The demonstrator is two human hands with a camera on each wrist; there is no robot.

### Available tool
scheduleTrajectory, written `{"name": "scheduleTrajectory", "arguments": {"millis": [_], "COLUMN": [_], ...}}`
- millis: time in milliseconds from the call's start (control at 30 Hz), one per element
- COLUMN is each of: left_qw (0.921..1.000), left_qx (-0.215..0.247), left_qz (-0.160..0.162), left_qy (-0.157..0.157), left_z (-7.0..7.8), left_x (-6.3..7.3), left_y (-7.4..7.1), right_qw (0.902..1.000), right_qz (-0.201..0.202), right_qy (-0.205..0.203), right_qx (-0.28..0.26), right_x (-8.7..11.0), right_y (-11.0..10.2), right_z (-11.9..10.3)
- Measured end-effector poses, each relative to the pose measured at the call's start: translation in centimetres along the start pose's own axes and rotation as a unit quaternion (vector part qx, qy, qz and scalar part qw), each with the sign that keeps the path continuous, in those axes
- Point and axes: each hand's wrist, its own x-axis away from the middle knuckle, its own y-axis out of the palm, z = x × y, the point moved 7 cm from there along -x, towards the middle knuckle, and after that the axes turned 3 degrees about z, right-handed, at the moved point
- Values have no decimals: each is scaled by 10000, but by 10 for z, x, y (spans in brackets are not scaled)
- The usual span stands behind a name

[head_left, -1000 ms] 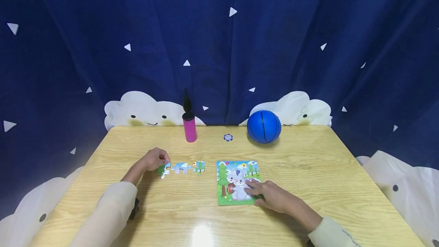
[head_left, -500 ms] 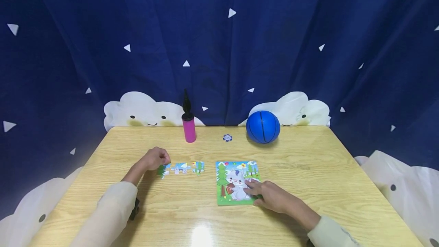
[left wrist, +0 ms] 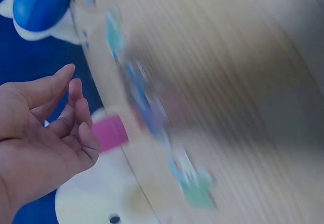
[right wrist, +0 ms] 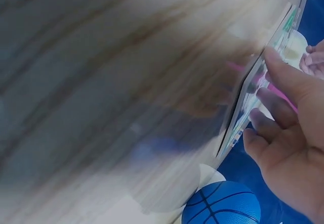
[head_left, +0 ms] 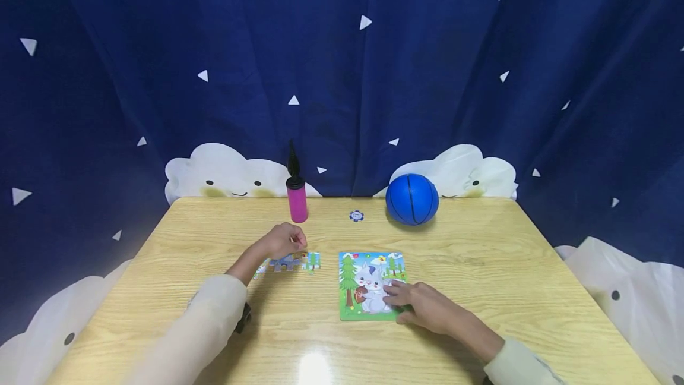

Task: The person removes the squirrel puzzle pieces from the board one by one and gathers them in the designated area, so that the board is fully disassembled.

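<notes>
Puzzle board (head_left: 366,286) on wood-grained table (head_left: 470,260) — dark blue curtain (head_left: 320,58) behind.

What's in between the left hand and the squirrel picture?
In the head view, a puzzle piece with a green tree lies between the left hand and the squirrel picture, then a strip of bare table.

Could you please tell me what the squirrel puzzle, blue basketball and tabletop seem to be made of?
Squirrel puzzle: perhaps card or thin wood, a flat, thin-edged printed board. Blue basketball: probably rubber, seemingly pebbled, with black lines. Tabletop: wood or wood-look laminate, grained, glossy where light glares.
</notes>
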Motion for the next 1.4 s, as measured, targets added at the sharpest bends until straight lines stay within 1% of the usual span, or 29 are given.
{"name": "scheduleTrajectory", "arguments": {"millis": [133, 267, 500, 733, 800, 933, 1067, 1200, 1267, 1400], "left_qw": [9996, 9986, 9961, 9938, 9934, 9928, 9912, 9909, 9911, 9915], "left_qx": [175, 307, 555, 547, 524, 450, 402, 255, 270, 465], "left_qz": [-106, -229, -527, -769, -806, -884, -1023, -1024, -1026, -1071], "left_qy": [208, 368, 436, 597, 625, 671, 739, 839, 803, 567], "left_z": [23, 40, 60, 80, 87, 99, 108, 113, 114, 113], "left_x": [-9, -17, -27, -33, -35, -38, -40, -40, -40, -40], "left_y": [17, 32, 59, 82, 87, 97, 108, 115, 118, 124], "right_qw": [9998, 9994, 9992, 9986, 9987, 9991, 9990, 9986, 9985, 9987], "right_qz": [55, 221, 249, 257, 266, 335, 400, 477, 486, 464], "right_qy": [-27, -14, 145, 403, 395, 252, 200, 92, 89, 135], "right_qx": [-164, -255, -273, -235, -171, -2, 84, 208, 227, 188], "right_x": [4, 7, 13, 21, 23, 26, 28, 29, 29, 29], "right_y": [-1, -5, -9, -12, -13, -13, -12, -9, -8, -6], "right_z": [1, 3, 10, 22, 24, 24, 25, 25, 25, 26]}}
